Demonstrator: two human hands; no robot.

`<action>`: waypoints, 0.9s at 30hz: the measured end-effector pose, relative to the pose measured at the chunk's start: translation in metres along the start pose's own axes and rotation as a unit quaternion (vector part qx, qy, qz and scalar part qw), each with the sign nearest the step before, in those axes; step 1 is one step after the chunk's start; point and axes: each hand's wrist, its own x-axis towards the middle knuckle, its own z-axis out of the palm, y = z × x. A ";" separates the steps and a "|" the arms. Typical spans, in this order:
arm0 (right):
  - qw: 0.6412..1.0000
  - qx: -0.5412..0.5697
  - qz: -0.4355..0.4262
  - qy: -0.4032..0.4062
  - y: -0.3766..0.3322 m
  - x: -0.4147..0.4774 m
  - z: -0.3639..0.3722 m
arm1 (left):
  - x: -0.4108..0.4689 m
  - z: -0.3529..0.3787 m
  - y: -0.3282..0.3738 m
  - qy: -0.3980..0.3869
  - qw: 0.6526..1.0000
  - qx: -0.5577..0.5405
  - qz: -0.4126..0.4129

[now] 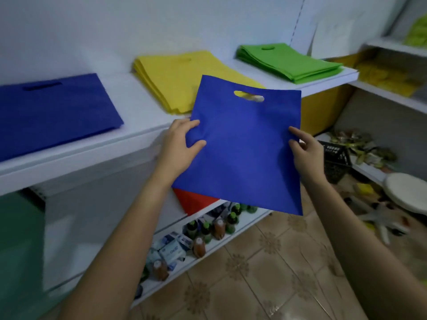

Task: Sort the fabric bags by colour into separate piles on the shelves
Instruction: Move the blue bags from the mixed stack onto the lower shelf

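I hold a flat blue fabric bag (242,146) with a cut-out handle in the air in front of the white shelf (138,116). My left hand (180,146) pinches its left edge and my right hand (305,151) pinches its right edge. On the shelf lie three piles: blue bags (50,112) at the left, yellow bags (180,77) in the middle, green bags (288,61) at the right. A red bag (194,202) shows under the held bag's lower left corner, on a lower shelf.
Bottles and small boxes (208,232) crowd the low shelves. A yellow bin (321,112) stands under the shelf's right end. At the right are a black crate (335,160), a white stool (406,192), clutter on the tiled floor (265,262), and side shelves with yellow and green fabric.
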 end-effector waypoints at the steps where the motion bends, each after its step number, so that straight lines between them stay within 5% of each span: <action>1: 1.000 -0.004 0.018 0.005 0.016 0.002 -0.018 | -0.001 0.022 0.004 -0.020 1.000 0.000 -0.004; 13: 0.982 -0.081 0.166 -0.039 0.178 0.025 -0.156 | -0.035 0.250 0.029 -0.205 0.976 0.012 -0.072; 27: 0.948 -0.214 0.199 -0.128 0.277 0.143 -0.131 | 0.013 0.376 -0.038 -0.240 0.950 -0.023 -0.198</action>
